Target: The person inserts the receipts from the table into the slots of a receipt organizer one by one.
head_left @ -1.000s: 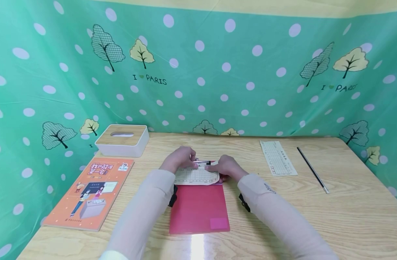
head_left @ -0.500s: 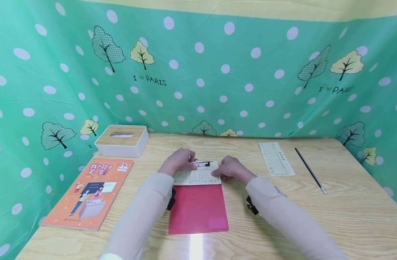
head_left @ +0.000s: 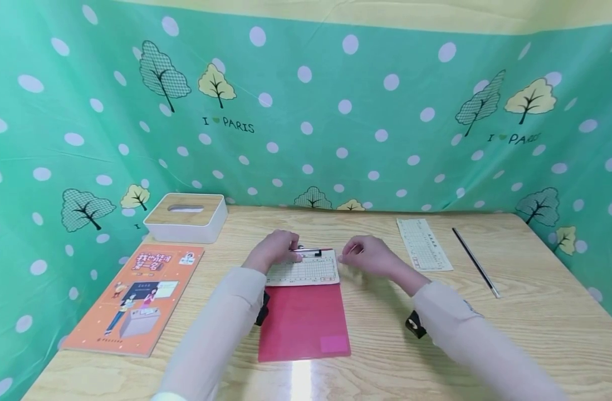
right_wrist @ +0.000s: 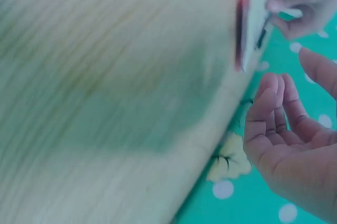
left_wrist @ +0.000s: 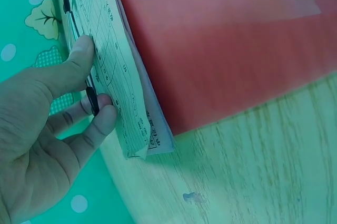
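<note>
A red clipboard [head_left: 303,320] lies on the table in the head view, with a pink rectangle near its lower right corner. Across its top sits a small pad of printed forms [head_left: 311,272] under a metal clip [head_left: 313,252] with black ends. My left hand [head_left: 274,252] holds the clip, thumb on one side and fingers on the other, as the left wrist view shows. To the right of the forms, my right hand [head_left: 372,256] hovers with loosely curled fingers and nothing in them. In the right wrist view its thumb stands apart from its fingers.
Left of the clipboard lies an orange book [head_left: 135,301], with a white tissue box [head_left: 187,217] with a wooden lid behind it. Another printed form [head_left: 424,245] and a black pencil-like stick [head_left: 476,263] lie to the right. A green polka-dot curtain [head_left: 306,139] hangs behind the table.
My right hand has let go of the clip area, touched the right side of the forms, then drawn away to the right. The forms now lie flatter. My left hand stays at the clip.
</note>
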